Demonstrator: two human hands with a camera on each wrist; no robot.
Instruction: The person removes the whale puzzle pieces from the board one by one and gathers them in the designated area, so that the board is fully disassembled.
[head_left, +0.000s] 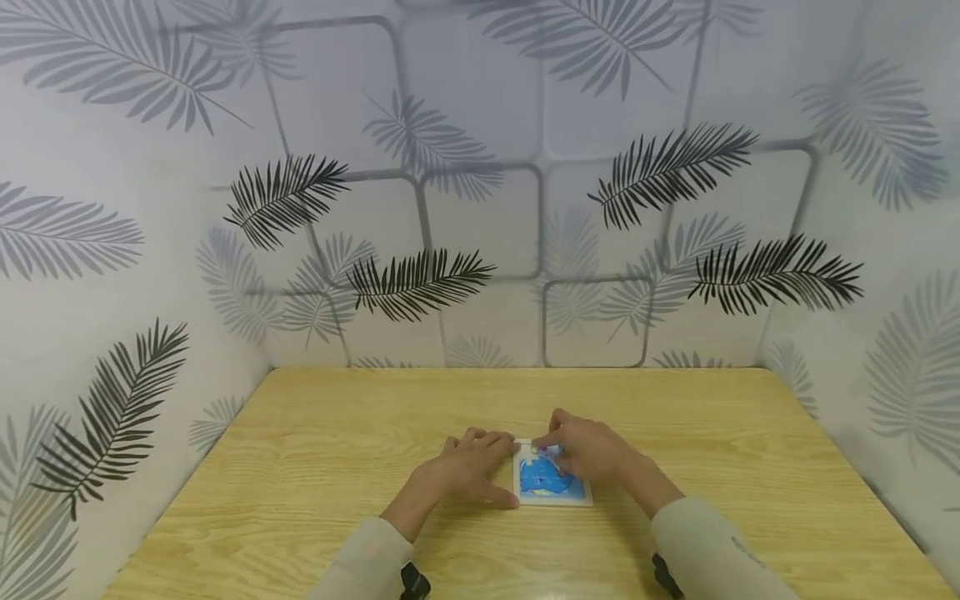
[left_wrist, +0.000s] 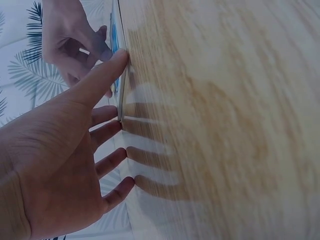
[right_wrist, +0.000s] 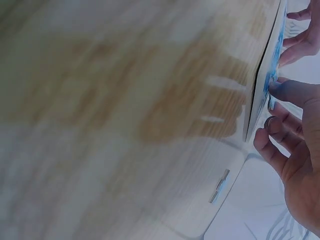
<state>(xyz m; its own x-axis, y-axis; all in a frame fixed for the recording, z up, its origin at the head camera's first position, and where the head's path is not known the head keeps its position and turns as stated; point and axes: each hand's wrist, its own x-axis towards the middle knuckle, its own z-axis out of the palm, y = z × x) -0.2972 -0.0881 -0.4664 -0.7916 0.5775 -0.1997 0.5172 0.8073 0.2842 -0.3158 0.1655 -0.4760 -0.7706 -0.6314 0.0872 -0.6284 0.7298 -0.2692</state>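
On yellow wood-grain table, I judge square white-rimmed blue board light, stiff; steady left edge, left hand spread there; right hand pinching thin piece.

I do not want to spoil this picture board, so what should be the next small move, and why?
Perhaps the right hand should lower the small piece it seems to pinch towards the pale patch at the board's far left. That patch shows no blue picture, and the left hand lies at the left edge, probably steadying the board.
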